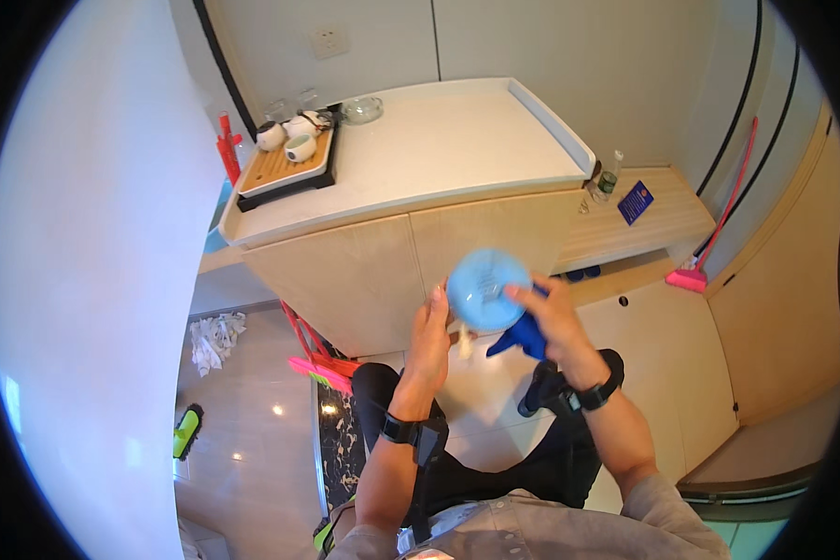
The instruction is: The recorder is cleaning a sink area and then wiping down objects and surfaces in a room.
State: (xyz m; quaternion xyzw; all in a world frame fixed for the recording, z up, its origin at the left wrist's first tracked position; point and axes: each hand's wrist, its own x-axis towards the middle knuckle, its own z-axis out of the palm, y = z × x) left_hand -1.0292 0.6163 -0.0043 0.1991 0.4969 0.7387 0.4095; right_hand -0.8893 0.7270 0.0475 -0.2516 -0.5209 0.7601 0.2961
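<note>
A round light-blue plastic object, perhaps a lid or container, is held up in front of the wooden cabinet. My left hand grips its left side, the thumb upright along the rim. My right hand has its thumb on the right part of the blue face, and a dark-blue cloth hangs between that hand and the object. A small cream-coloured piece, blurred, shows below the object near my left fingers; what it is, I cannot tell. The fingers behind the object are hidden.
On the white countertop stand a tea tray with a white teapot and cups, and a glass ashtray. Pink brooms lean by the cabinet's lower left. A low shelf holds a bottle and a blue card. A green mop head lies left.
</note>
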